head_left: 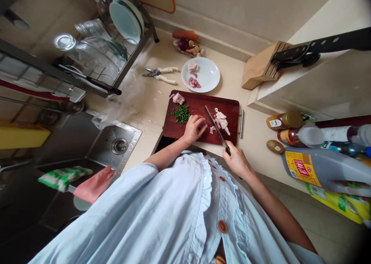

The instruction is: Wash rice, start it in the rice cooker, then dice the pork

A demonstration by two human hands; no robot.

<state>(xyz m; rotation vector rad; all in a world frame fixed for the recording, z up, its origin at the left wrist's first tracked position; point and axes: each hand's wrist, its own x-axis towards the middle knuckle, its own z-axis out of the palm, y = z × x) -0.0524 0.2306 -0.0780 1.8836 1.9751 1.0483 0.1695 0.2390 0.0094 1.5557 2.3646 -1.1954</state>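
Note:
My right hand (237,159) grips the handle of a knife (217,129), its blade slanting over the dark red cutting board (199,101). Pale chopped meat (222,121) lies right of the blade, with a small bit beside it on the left. My left hand (194,129) rests over the board left of the knife, fingers curled; whether they hold anything is hidden. Chopped green pieces (181,114) lie just left of that hand, and a pink meat lump (177,98) is at the board's upper left corner.
Behind the board stand a white plate (210,74) with meat, scissors (160,74) and a bag of vegetables (188,47). A knife block (259,67) and bottles (313,163) are at right. The sink (101,148) and dish rack (130,59) are at left.

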